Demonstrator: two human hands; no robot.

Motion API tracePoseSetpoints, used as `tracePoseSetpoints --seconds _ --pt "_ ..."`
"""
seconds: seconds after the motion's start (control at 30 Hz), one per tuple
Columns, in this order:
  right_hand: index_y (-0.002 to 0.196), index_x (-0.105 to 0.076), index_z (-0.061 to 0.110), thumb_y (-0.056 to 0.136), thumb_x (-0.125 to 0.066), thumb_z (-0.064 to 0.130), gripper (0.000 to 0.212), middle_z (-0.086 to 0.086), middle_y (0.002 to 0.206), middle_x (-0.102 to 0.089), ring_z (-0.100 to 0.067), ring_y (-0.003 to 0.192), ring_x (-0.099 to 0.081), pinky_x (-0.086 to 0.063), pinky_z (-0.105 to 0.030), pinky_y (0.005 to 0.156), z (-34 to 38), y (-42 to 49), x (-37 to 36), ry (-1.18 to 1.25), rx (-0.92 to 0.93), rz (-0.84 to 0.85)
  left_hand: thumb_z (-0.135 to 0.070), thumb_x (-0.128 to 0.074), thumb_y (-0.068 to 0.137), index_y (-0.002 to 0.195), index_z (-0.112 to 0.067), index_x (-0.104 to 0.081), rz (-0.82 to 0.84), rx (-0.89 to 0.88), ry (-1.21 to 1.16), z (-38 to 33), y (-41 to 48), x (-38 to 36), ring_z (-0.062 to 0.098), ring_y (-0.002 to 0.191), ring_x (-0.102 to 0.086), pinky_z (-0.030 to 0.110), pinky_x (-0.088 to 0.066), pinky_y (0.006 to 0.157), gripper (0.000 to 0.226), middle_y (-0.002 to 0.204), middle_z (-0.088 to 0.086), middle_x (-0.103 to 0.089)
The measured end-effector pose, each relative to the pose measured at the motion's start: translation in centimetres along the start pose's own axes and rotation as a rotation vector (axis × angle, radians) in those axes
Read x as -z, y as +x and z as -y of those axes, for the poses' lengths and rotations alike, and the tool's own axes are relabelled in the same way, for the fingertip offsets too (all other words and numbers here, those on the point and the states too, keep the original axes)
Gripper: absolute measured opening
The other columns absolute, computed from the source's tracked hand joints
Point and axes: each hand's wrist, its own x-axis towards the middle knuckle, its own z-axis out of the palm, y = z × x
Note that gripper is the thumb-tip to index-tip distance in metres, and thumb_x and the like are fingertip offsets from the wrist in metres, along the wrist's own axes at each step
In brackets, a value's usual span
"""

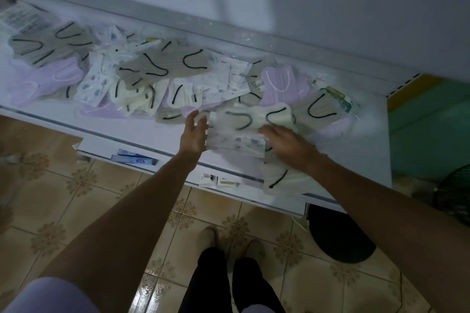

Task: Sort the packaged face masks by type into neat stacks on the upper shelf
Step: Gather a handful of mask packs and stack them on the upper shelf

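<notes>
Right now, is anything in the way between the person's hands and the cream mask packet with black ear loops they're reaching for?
Nothing visible. The right hand is on the right end of the cream mask packet, and the open left hand is at its left edge, with no other packet between.

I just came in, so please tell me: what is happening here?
A person stands at a white shelf covered with packaged masks, mostly mixed: grey, lilac, cream and printed ones. The open left hand is at the side of a small bundle of packets at the front; the right hand lies on it.
</notes>
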Motion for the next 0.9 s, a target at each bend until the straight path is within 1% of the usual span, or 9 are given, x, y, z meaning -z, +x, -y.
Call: tracePoseSetpoints --seconds 0.1,0.2,0.3,0.4,0.5,0.63,0.73,0.8,0.9 --pt "0.103 -0.066 -0.001 0.073 -0.032 0.001 0.045 -0.017 0.102 -0.068 -0.031 0.089 -0.068 -0.058 -0.038 0.066 1.5 -0.4 -1.2 0.009 0.149 0.009 -0.031 -0.043 0.098 0.137 -0.023 -0.037 -0.052 0.023 0.031 0.6 0.3 -0.1 0.029 0.102 -0.052 0.036 -0.047 0.084 0.04 0.124 0.015 -0.051" --pt "0.104 -0.067 0.004 0.078 -0.042 0.022 0.04 -0.013 0.104 -0.069 -0.027 0.093 -0.068 -0.057 -0.042 0.068 2.1 -0.9 -1.4 -0.08 0.155 0.09 -0.013 -0.048 0.094 0.133 -0.021 -0.044 -0.06 0.041 0.052 1.1 0.4 0.0 0.024 0.091 -0.049 0.039 -0.044 0.081 0.04 0.102 0.011 -0.056" --pt "0.099 -0.07 0.009 0.081 -0.043 0.045 0.048 -0.011 0.107 -0.068 -0.025 0.095 -0.067 -0.053 -0.048 0.073 1.0 -1.4 -1.8 -0.152 0.009 0.087 -0.002 -0.05 0.089 0.131 -0.021 -0.045 -0.034 0.061 0.075 1.4 0.5 -0.2 0.026 0.087 -0.051 0.044 -0.048 0.084 0.046 0.084 0.004 -0.052" --pt "0.115 -0.062 0.005 0.087 -0.037 0.039 0.05 -0.019 0.127 -0.057 -0.032 0.107 -0.06 -0.049 -0.053 0.079 0.2 -1.4 -1.3 -0.131 -0.279 0.041 0.004 -0.059 0.083 0.135 -0.02 -0.039 0.004 0.052 0.165 1.6 0.3 -0.4 0.03 0.094 -0.054 0.047 -0.048 0.089 0.061 0.102 0.014 -0.055" --pt "0.142 -0.031 0.007 0.097 -0.036 0.033 0.052 -0.02 0.152 -0.02 -0.034 0.133 -0.029 -0.032 -0.052 0.1 -1.0 -1.7 -0.7 -0.025 -0.647 0.085 0.002 -0.067 0.078 0.142 -0.022 -0.028 -0.011 0.03 0.257 1.5 0.0 -0.8 0.032 0.107 -0.055 0.042 -0.048 0.091 0.079 0.119 0.015 -0.054" --pt "0.142 -0.031 0.006 0.095 -0.034 0.033 0.055 -0.021 0.152 -0.019 -0.036 0.135 -0.025 -0.03 -0.051 0.102 -2.0 -2.6 -0.9 -0.132 -0.618 0.105 -0.011 -0.076 0.075 0.144 -0.015 -0.026 -0.005 0.07 0.274 1.6 -0.1 -1.4 0.031 0.118 -0.052 0.04 -0.045 0.098 0.085 0.129 0.014 -0.053" --pt "0.144 -0.024 0.01 0.097 -0.035 0.038 0.056 -0.018 0.153 -0.015 -0.037 0.137 -0.021 -0.026 -0.05 0.105 -1.5 -2.5 -1.2 -0.083 -0.669 0.233 -0.012 -0.081 0.068 0.13 -0.01 -0.047 0.021 0.086 0.25 2.0 -0.3 -1.4 0.032 0.112 -0.057 0.045 -0.048 0.096 0.071 0.123 0.016 -0.058" --pt "0.145 -0.022 0.008 0.096 -0.036 0.043 0.062 -0.021 0.153 -0.012 -0.039 0.138 -0.018 -0.024 -0.052 0.106 -0.8 -2.2 -1.2 -0.082 -0.733 0.229 -0.01 -0.081 0.067 0.112 -0.004 -0.058 0.019 0.058 0.273 2.1 -0.5 -1.3 0.032 0.103 -0.06 0.044 -0.052 0.09 0.051 0.11 0.017 -0.063" --pt "0.134 -0.041 0.0 0.092 -0.037 0.042 0.059 -0.027 0.146 -0.028 -0.041 0.129 -0.033 -0.032 -0.052 0.098 0.2 -1.6 -1.4 -0.075 -0.634 -0.036 -0.007 -0.077 0.07 0.079 -0.012 -0.057 -0.027 0.001 0.274 1.5 -1.5 -0.6 0.026 0.082 -0.055 0.038 -0.05 0.076 0.022 0.082 0.009 -0.058"
